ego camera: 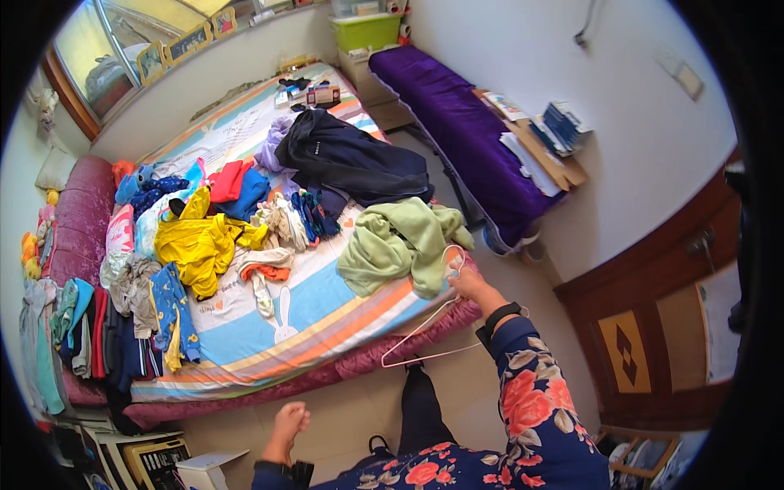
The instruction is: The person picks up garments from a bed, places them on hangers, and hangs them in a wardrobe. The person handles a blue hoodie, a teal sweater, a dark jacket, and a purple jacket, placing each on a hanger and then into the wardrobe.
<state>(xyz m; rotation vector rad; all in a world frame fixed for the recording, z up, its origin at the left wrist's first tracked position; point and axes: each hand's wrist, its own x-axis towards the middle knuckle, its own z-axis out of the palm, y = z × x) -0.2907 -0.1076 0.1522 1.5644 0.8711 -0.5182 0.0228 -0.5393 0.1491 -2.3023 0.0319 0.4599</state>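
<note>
My right hand [465, 280] is closed around the neck of a pale pink clothes hanger [422, 331], whose hook points up and whose frame hangs past the bed's edge. Just beyond it, a light green garment [392, 239] lies crumpled on the bed's near right corner. My left hand [293, 422] is curled, apart from everything, in front of the bed; nothing shows in it. A dark hooded top [361, 156] lies behind the green garment. A yellow garment [196, 242], socks [285, 220] and a blue patterned garment [174, 306] lie further left.
Folded clothes [98, 331] line the left end of the striped bedsheet [343, 324]. A narrow bench under purple cloth [453, 135] stands right of the bed, with books [557, 128] on it. A wooden door [661, 312] is at the right. Low shelves [153, 459] stand at lower left.
</note>
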